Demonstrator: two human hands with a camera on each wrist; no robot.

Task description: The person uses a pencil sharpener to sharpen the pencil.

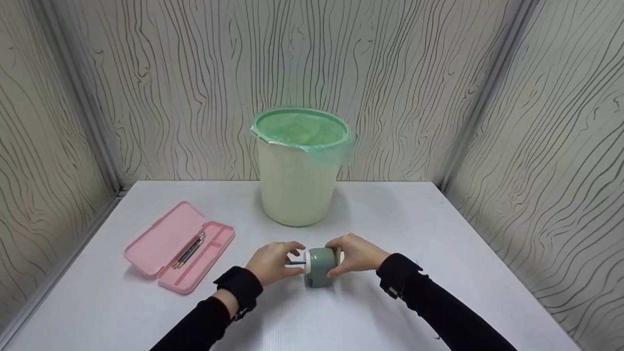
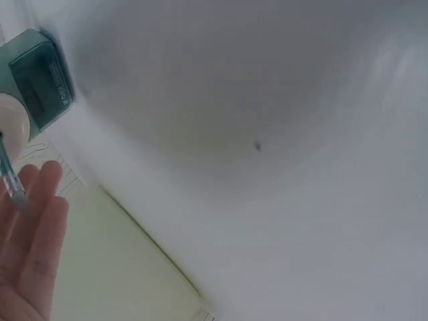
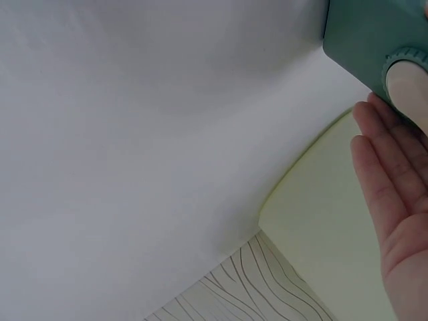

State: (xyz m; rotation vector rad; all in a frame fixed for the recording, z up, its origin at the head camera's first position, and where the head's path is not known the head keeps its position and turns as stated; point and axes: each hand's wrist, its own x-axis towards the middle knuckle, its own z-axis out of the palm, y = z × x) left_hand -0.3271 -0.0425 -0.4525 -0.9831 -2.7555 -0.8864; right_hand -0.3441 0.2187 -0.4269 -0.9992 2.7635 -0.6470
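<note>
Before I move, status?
Left grip open around pencil. Right grip holding green sharpener. Pencil meets its white disc. Bin beyond, out of the way.

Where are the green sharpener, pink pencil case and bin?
Green sharpener [image 1: 319, 262]: head view, on its body.
Pink pencil case [image 1: 165, 238]: head view, on its open lid.
Bin [image 1: 298, 185]: head view, pale wall.

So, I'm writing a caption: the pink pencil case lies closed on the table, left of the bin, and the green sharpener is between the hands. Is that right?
Not quite. The pink pencil case isn't closed: the head view shows it lying open. It is on the table, left of the bin, and the green sharpener is between the left hand and the right hand.
</note>
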